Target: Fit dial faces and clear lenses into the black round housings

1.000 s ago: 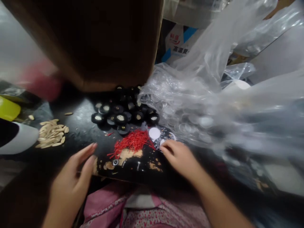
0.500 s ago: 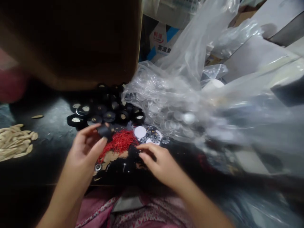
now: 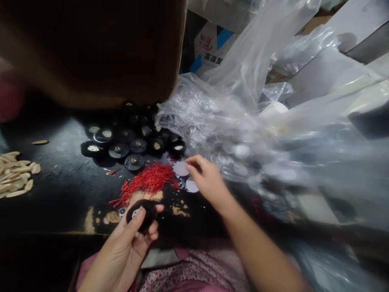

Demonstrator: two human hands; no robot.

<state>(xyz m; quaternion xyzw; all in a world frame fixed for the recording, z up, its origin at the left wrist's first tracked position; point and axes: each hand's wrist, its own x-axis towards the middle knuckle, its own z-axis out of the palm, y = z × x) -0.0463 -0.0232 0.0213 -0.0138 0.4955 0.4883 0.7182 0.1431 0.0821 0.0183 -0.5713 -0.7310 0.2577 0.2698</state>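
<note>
Near the table's front edge, my left hand [image 3: 130, 237] is closed around a black round housing [image 3: 145, 215], thumb on a pale spot on its face. My right hand [image 3: 206, 178] reaches to the small pile of round dial discs [image 3: 183, 182], some plain white and some black with white markings. Its thumb and forefinger pinch the edge of a white disc [image 3: 180, 168]. Between the hands lies a heap of thin red pointers [image 3: 152, 178]. Behind it sit several more black round housings [image 3: 134, 162], some showing a brass-coloured centre, others a pale patch.
A clear plastic bag [image 3: 209, 121] of transparent round covers lies behind my right hand. A large open cardboard box [image 3: 121, 91] stands at the back left. Pale, elongated flat pieces [image 3: 18, 174] are heaped at far left. A small metal ring [image 3: 122, 212] lies by my left hand.
My left hand has come down towards the table's front edge with a black housing. My right hand has moved up from the dark tabletop to the dial discs.
</note>
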